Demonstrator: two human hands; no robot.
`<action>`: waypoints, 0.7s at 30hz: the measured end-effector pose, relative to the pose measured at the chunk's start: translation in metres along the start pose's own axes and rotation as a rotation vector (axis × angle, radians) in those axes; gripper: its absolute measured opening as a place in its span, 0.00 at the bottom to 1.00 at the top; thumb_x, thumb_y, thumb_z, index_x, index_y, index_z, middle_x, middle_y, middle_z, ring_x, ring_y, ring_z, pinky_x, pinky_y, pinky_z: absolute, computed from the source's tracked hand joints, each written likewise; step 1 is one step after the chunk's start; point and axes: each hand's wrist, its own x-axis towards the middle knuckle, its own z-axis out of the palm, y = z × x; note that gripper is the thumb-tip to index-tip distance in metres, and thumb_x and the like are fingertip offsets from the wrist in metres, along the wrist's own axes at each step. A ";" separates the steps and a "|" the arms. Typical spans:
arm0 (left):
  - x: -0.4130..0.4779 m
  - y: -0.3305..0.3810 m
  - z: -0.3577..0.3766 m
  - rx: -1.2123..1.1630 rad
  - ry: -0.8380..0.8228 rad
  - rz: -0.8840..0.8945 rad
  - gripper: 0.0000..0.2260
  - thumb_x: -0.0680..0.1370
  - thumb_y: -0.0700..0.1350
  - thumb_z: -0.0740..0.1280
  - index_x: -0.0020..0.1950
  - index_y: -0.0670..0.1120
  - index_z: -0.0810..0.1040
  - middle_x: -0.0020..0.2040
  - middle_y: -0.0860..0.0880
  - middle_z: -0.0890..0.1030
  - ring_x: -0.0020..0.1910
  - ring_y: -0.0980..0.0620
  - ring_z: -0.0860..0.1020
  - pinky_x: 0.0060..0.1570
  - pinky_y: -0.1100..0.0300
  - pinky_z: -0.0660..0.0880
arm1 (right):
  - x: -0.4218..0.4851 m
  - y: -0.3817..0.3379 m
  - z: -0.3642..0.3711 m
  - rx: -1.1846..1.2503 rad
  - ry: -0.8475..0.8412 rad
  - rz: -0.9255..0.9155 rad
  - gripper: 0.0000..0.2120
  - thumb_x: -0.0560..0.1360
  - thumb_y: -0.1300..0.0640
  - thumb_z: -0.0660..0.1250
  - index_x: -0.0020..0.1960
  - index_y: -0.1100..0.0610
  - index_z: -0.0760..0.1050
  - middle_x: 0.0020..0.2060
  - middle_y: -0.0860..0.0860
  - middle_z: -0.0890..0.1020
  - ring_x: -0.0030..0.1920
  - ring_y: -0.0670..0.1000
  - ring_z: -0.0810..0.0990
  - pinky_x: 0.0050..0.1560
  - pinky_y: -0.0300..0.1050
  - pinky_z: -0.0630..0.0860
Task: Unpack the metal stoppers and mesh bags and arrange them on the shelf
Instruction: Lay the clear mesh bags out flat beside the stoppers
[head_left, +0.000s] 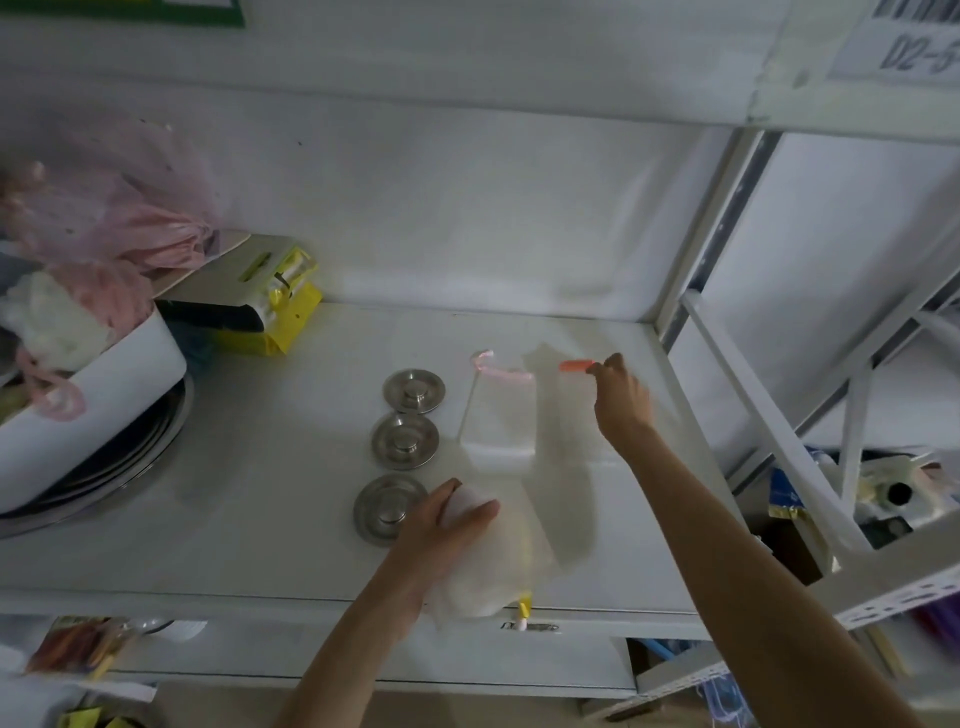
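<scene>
Lying on the white shelf (260, 519), three metal stoppers (405, 440) are forming a row, with a pink-tied mesh bag (501, 415) just right of them. The right hand (621, 397) is pinching an orange tie (574, 366) further right of the stoppers. The left hand (441, 525) is gripping a bundle of mesh bags (488, 566), partly overlapping the nearest stopper. Left of the stoppers, a white tub (104, 395) is sitting cut off; the translucent bag under the right hand is blurring into the shelf.
</scene>
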 end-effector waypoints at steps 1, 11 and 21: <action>0.000 0.000 0.001 -0.002 0.003 0.003 0.10 0.74 0.45 0.69 0.36 0.54 0.71 0.39 0.57 0.74 0.36 0.63 0.74 0.28 0.77 0.71 | 0.001 0.003 0.006 0.029 -0.012 0.020 0.25 0.71 0.75 0.59 0.63 0.56 0.73 0.58 0.59 0.72 0.51 0.62 0.78 0.49 0.54 0.77; -0.003 0.000 0.002 -0.027 -0.010 -0.020 0.09 0.74 0.45 0.70 0.37 0.54 0.73 0.39 0.58 0.77 0.34 0.63 0.77 0.34 0.71 0.74 | -0.046 -0.010 0.009 0.126 -0.101 0.086 0.18 0.76 0.64 0.60 0.65 0.57 0.71 0.66 0.57 0.71 0.61 0.59 0.74 0.58 0.54 0.74; -0.004 0.005 0.003 0.001 0.111 -0.077 0.22 0.74 0.55 0.66 0.67 0.54 0.69 0.61 0.53 0.73 0.55 0.53 0.74 0.51 0.61 0.72 | -0.182 -0.076 -0.062 0.415 -0.284 -0.213 0.19 0.75 0.42 0.62 0.65 0.41 0.65 0.60 0.47 0.77 0.54 0.52 0.80 0.55 0.50 0.77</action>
